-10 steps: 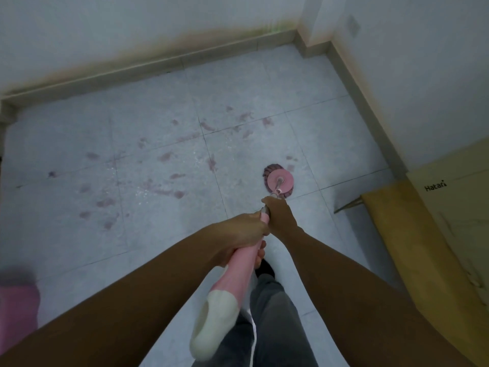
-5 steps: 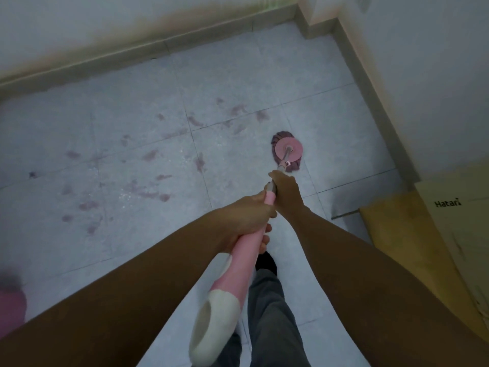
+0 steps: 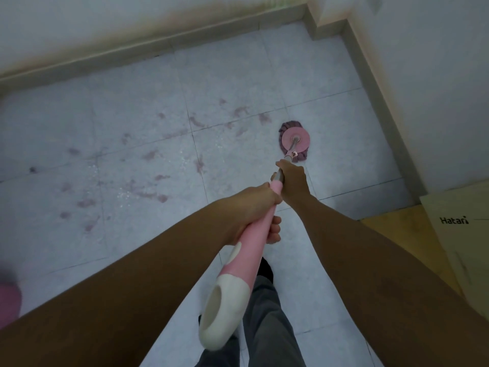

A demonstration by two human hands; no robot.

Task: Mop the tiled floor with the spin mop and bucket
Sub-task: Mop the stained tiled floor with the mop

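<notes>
Both hands hold the spin mop. My left hand (image 3: pixel 254 210) grips its pink handle (image 3: pixel 251 250), whose white end cap (image 3: pixel 225 313) points back at me. Further down, my right hand (image 3: pixel 292 181) grips the grey pole just past the pink part. The round pink mop head (image 3: pixel 295 139), with dark fringe under it, lies flat on the pale tiled floor (image 3: pixel 132 234) towards the right wall. Reddish-brown smears (image 3: pixel 148 154) mark the tiles left of the mop head. A pink shape (image 3: pixel 8 303) at the left edge may be the bucket; it is cut off and blurred.
White walls with a grey skirting board (image 3: pixel 158 41) close the floor at the back and right, meeting in a corner at the top right. A cardboard box (image 3: pixel 455 234) printed "Hatari" stands at the right. My leg in grey trousers (image 3: pixel 267 327) is below the handle.
The mop head has slid away from me and to the right, towards the wall, past the nearest stains. Both hands keep their hold on the handle.
</notes>
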